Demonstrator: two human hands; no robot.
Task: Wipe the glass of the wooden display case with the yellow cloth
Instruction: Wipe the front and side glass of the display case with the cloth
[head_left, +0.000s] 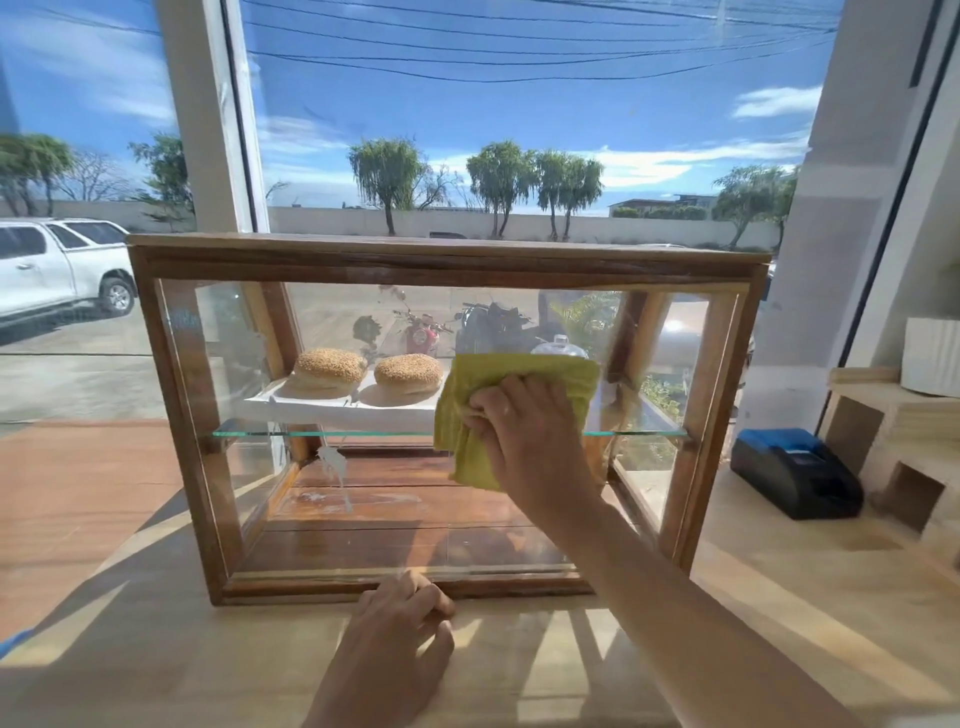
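A wooden display case (447, 260) with glass panes stands on a light wooden counter in front of a big window. My right hand (524, 431) presses a crumpled yellow cloth (519, 379) flat against the front glass (234, 364), right of centre at shelf height. My left hand (402, 618) rests loosely curled on the counter, its fingers touching the case's bottom front rail. Inside, two sesame buns (363, 371) lie on a white tray (311, 410) on a glass shelf. White smears (332, 462) show on the lower left glass.
A black and blue receipt printer (795, 470) sits on the counter to the right of the case. Pale wooden box shelves (898, 441) with a white ribbed container (932, 353) stand at the far right. The counter (208, 665) extends in front of the case.
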